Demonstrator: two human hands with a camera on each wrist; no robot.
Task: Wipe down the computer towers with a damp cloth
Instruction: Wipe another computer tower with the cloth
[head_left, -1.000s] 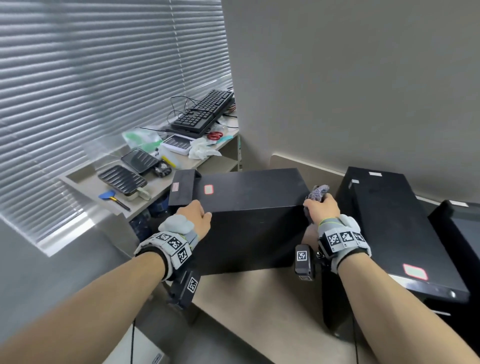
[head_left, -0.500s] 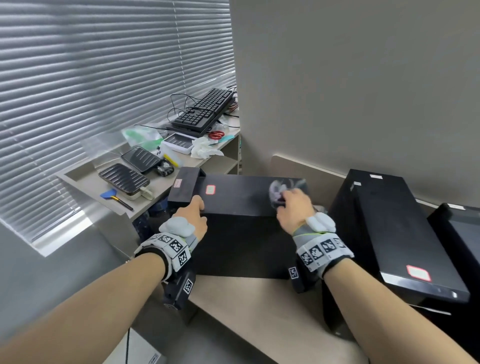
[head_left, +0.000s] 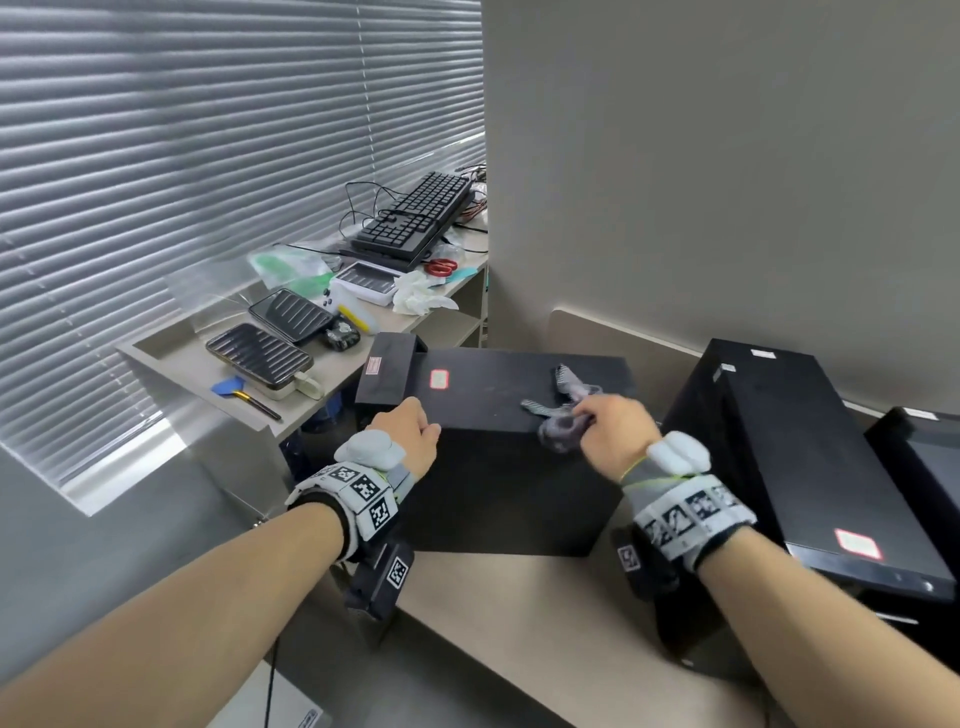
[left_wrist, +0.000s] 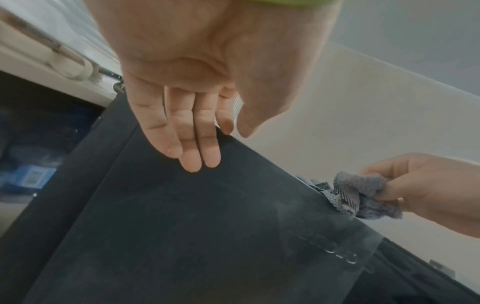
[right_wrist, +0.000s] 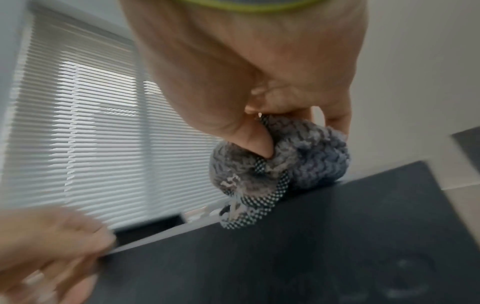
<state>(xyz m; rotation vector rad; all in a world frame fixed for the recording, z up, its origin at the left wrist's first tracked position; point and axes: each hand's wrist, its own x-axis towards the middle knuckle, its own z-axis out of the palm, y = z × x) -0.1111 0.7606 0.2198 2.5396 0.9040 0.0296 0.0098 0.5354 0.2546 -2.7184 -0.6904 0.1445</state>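
1. I've got the cloth (head_left: 563, 415) bunched in my right hand (head_left: 615, 434), sitting on the top of the middle computer tower (head_left: 498, 395), near its front edge. A loose corner trails across the top.
2. Risk here, as I judge it: the cloth is wadded into a ball, so only a small patch meets the panel. A pass like this could leave streaks or miss strips.
3. Another worry: the trailing corner could drag over the front edge and snag, or pull out of my fingers.
4. The tower lies on the desk (head_left: 519, 613) and could slide if I push hard. My left hand (head_left: 410, 431) is what steadies it.
5. Right grip: closed tight, thumb (right_wrist: 255, 142) pressed into the wad and fingers curled around it.
6. Left grip: fingers (left_wrist: 192, 144) straight and together, flat down the front face of the tower, palm over the top edge. It clasps nothing, only braces.
7. A second tower (head_left: 810, 467) stands just to the right; I can't tell if it has been cleaned.
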